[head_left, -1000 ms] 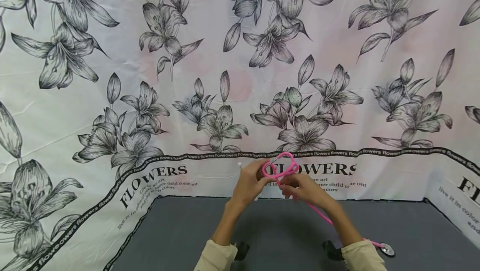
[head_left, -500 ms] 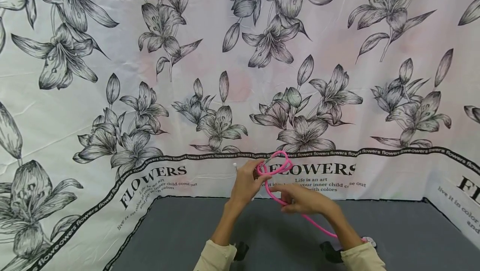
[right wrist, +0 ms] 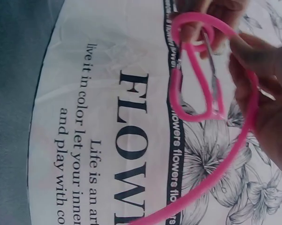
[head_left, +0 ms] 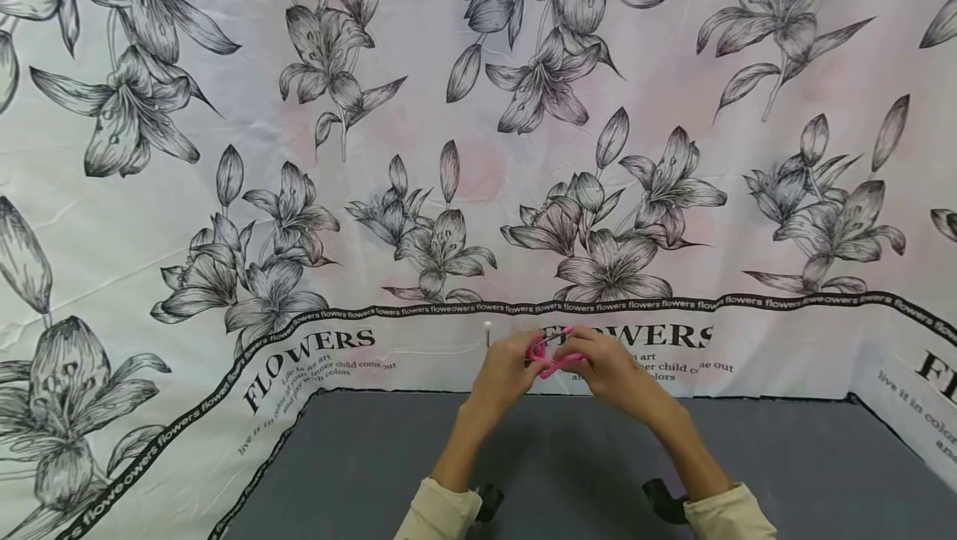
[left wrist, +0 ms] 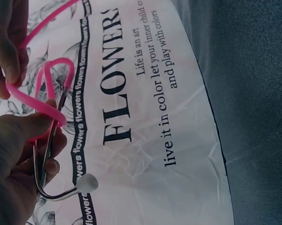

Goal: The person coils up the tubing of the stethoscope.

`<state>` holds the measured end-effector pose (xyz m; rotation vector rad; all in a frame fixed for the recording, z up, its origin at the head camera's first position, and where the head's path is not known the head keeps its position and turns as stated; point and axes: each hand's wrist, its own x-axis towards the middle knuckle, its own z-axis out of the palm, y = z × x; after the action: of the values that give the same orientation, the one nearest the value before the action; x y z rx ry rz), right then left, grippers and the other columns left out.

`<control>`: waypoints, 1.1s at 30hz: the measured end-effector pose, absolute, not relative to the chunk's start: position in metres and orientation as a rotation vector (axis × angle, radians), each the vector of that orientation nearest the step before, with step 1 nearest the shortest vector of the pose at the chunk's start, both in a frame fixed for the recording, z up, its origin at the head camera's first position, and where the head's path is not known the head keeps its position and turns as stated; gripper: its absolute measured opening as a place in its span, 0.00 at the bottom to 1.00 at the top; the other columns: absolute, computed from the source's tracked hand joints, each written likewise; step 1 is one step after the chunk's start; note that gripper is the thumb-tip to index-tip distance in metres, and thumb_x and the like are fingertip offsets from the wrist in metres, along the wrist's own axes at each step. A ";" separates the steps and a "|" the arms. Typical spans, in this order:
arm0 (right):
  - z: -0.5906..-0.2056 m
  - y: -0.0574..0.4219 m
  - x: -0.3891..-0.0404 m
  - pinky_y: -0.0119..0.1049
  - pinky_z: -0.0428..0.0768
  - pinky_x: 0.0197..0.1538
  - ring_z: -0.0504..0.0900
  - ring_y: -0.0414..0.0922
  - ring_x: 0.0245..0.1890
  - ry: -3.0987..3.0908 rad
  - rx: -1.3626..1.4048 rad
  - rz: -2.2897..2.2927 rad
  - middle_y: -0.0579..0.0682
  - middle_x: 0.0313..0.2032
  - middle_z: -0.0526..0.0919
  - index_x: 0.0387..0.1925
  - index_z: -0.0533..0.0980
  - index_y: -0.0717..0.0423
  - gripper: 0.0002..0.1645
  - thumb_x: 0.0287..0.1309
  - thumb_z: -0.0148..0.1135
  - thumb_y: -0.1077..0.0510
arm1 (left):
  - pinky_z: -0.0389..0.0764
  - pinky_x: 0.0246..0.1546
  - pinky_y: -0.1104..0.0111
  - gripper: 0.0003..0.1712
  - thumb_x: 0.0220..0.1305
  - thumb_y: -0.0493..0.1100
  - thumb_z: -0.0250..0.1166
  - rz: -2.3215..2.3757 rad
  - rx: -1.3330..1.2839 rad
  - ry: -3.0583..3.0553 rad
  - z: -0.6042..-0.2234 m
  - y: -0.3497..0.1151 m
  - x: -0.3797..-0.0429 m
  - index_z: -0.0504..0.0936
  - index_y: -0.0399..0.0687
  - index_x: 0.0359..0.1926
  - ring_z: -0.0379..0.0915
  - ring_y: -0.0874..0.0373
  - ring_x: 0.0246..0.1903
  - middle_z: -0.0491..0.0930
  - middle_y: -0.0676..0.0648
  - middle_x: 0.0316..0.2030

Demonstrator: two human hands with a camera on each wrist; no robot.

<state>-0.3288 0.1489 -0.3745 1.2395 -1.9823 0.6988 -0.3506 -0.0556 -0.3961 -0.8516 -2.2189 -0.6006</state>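
The cloth (head_left: 523,183) fills most of my head view: white with pink patches, printed with line-drawn lilies (head_left: 613,266) and crossed by a dark lettered band (head_left: 449,308). Below that band I read the heading FLOWERS (head_left: 649,336). The dark grey tabletop (head_left: 374,449) spreads in front of it, a black line marking its far edge.

Two forearms enter from the bottom of the head view, each with a cream sleeve (head_left: 441,513) and a black piece (head_left: 664,501) beside the cuff. The left hand (head_left: 507,365) and the right hand (head_left: 613,365) are raised near each other before the lower cloth. I record the left grip as clamped on the stethoscope (left wrist: 38,106), thumb and fingers round its metal tubes (left wrist: 54,197) where the tubing (right wrist: 216,180) wraps them. The right grip is clamped too — thumb and fingers pinch the pink tubing.

I locate the stethoscope between the hands, gathered in loops. In the right wrist view one long run of tubing curves down to the lower edge.

Smallest item: a white ear tip (left wrist: 88,183) — it ends a curved metal tube, protruding beyond the left hand.
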 end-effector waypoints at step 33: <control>-0.380 0.141 -0.333 0.48 0.82 0.35 0.86 0.54 0.35 -1.839 0.634 0.710 0.57 0.30 0.90 0.34 0.87 0.65 0.14 0.41 0.81 0.72 | 0.73 0.36 0.79 0.30 0.76 0.37 0.54 -0.910 -1.089 -2.360 -0.384 -0.046 -0.334 0.66 0.42 0.77 0.74 0.67 0.31 0.85 0.47 0.37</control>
<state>-0.3331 0.1405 -0.3801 0.6340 -1.8389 0.7100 -0.3340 -0.0463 -0.3837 -1.0887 -2.3602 -0.9097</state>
